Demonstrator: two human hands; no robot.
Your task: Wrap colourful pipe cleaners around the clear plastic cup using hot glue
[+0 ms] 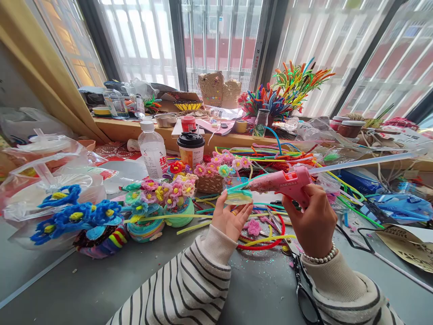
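My left hand (pixel 230 220) is closed around a small clear cup (pixel 237 182), palm up. Yellow pipe cleaner (pixel 238 198) wraps the cup's lower part, and a teal pipe cleaner (pixel 236 188) runs along its side above that. In my right hand (pixel 313 221) is a pink hot glue gun (pixel 280 182), its nozzle pointing left at the cup's edge. Whether the nozzle touches is hard to see. A long translucent glue stick (pixel 361 163) sticks out of the gun's back. Below my hands lie a pink fuzzy flower (pixel 253 227) and a red pipe cleaner (pixel 267 246).
Pots of pipe-cleaner flowers (pixel 177 198) stand left of my hands, with blue flowers (pixel 77 215) farther left. Behind are a water bottle (pixel 151 151) and a lidded coffee cup (pixel 191 149). Black-handled scissors (pixel 306 298) lie by my right wrist. Loose pipe cleaners (pixel 287 158) are piled behind.
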